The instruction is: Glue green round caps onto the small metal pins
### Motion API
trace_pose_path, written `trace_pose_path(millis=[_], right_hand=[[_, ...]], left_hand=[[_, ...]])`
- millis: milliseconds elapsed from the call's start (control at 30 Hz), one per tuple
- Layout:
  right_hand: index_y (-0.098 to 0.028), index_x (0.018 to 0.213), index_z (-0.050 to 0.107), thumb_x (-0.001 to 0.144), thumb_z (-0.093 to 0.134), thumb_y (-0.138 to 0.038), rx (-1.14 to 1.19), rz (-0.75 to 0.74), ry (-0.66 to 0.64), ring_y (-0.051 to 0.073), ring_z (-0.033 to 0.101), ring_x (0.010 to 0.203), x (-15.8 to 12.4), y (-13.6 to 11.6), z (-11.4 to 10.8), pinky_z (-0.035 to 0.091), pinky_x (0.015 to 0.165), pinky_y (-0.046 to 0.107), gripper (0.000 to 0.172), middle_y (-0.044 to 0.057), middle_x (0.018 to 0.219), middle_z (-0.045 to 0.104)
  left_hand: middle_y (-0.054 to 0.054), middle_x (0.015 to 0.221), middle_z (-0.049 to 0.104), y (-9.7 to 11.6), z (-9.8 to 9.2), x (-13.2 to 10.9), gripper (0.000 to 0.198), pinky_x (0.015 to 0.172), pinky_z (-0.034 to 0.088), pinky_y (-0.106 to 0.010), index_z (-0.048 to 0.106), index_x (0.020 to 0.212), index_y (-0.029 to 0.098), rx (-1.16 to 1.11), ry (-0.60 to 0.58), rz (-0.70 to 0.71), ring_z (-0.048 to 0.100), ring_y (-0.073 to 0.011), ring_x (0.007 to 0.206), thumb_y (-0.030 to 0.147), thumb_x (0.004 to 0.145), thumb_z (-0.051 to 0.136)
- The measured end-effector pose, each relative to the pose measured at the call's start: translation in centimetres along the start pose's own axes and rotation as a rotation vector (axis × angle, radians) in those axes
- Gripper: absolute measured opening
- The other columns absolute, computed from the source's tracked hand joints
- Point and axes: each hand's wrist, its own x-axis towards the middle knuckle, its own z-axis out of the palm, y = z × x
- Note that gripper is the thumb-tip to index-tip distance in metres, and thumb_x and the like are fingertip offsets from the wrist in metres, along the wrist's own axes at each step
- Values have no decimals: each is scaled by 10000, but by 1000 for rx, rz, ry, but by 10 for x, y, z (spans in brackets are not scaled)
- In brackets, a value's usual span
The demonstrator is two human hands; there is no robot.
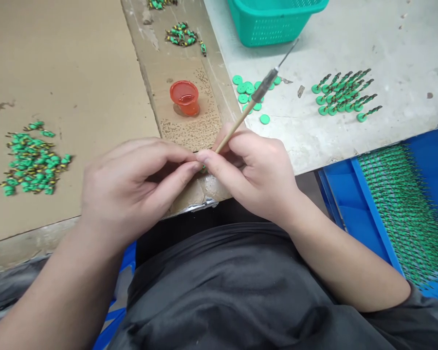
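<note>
Now your left hand pinches a green piece beside your right hand, which clasps a slanted tool.

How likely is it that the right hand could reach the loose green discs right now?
Probably yes: the green discs lie just beyond the right hand and nothing walls them off, though it holds a wooden-handled tool that slants across some in this view.
</note>
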Motion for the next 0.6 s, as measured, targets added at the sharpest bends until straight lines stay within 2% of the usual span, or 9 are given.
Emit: trace_pose_path(millis=[300, 433, 600], right_hand=[[-257, 924, 684, 1224, 701, -446, 87, 20, 51, 151, 773, 795, -1, 2, 4, 603, 766, 284, 355, -6, 958, 820], [-259, 924, 668, 1243, 657, -401, 88, 73, 93, 154, 744, 780, -2, 2, 2, 618, 769, 295, 349, -21, 895, 767], [-239, 881, 688, 1232, 704, -363, 104, -87, 107, 130, 735, 788, -2, 5, 1, 594, 781, 275, 373, -19, 931, 776]], left_hand=[[87, 1081, 873, 4, 2, -1, 94, 956, 585, -230, 835, 1139, 264, -1, -4, -26, 801, -101, 981, 333, 1188, 793], [90, 1050, 862, 4, 2, -1, 111, 945, 585, -240, 834, 1109, 270, -13, 5, -22, 795, -109, 957, 338, 1187, 793], [73, 1019, 858, 3, 0, 0, 150, 913, 586, -259, 840, 1106, 271, 11, -2, -37, 793, -131, 932, 371, 1196, 776]])
